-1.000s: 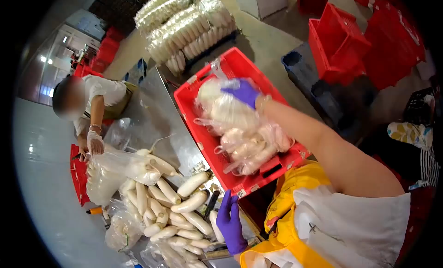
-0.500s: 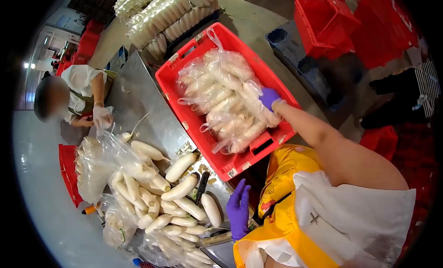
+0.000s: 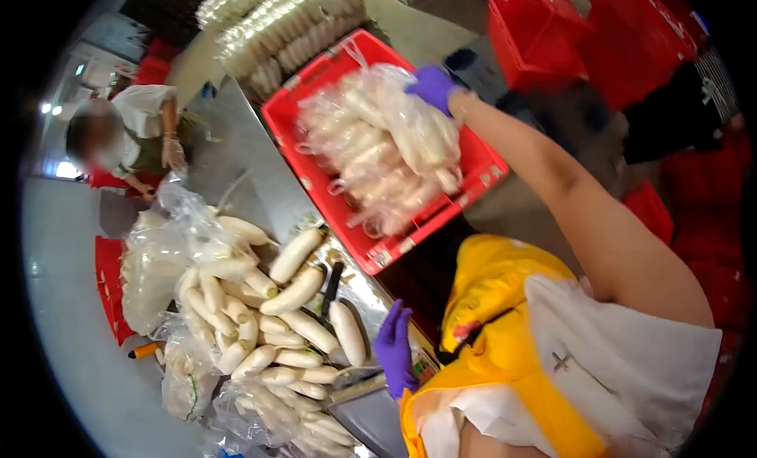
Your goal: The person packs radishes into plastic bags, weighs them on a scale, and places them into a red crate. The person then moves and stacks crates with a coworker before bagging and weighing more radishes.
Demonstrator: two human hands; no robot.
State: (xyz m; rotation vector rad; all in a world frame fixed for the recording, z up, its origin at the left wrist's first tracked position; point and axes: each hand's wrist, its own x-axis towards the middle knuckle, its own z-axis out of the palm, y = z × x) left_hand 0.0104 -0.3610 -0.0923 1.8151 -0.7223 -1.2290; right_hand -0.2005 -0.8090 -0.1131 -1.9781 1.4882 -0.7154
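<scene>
My right hand (image 3: 434,89), in a purple glove, is at the upper right edge of a clear bag of long white radishes (image 3: 422,131). Its fingers stretch over the bag's edge and do not wrap round it. The bag lies on top of other bagged radishes (image 3: 367,166) inside a red crate (image 3: 372,257). My left hand (image 3: 394,349), also gloved in purple, hovers below the crate near the table's edge, fingers extended and holding nothing. Beside it, loose white radishes (image 3: 290,291) are heaped on the metal table (image 3: 236,139), with a black-handled tool (image 3: 332,288) among them.
Across the table at the left stands a co-worker (image 3: 146,119), a gloved hand near a plastic bag (image 3: 189,214). Stacked bagged radishes (image 3: 288,28) are behind the crate. Red crates (image 3: 536,36) stand at the upper right. An orange-handled tool (image 3: 144,351) lies at the left.
My right hand has moved from the bag's lower right end to its upper right edge. My left hand remains low near the table's edge. The co-worker's hand has shifted slightly up.
</scene>
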